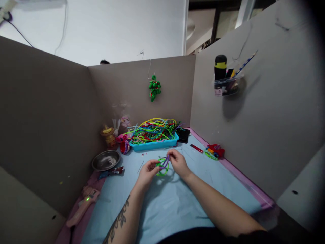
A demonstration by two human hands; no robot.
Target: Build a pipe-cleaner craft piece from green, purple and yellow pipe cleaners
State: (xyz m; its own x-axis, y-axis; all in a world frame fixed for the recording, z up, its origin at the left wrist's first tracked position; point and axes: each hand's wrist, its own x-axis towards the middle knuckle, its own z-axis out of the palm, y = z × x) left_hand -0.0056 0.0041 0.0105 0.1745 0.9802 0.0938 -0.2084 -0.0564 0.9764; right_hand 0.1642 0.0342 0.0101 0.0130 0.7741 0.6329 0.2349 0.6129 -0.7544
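Observation:
Between my two hands are bent purple pipe cleaners (165,163) and a looped green pipe cleaner shape (161,172), held just above the light blue cloth (177,203). My left hand (149,171) pinches the left side of the purple and green piece between thumb and fingers. With its fingertips closed, my right hand (177,162) grips the upper right end of the purple pipe cleaners. Where the purple and green strands join is too small to make out.
Behind my hands stands a blue tray (154,145) heaped with coloured pipe cleaners. At left are a metal bowl (105,161) and a pink glue gun (83,206). A red pen-like tool (196,148) and colourful pieces (214,151) lie right. Grey partitions (142,78) enclose the table.

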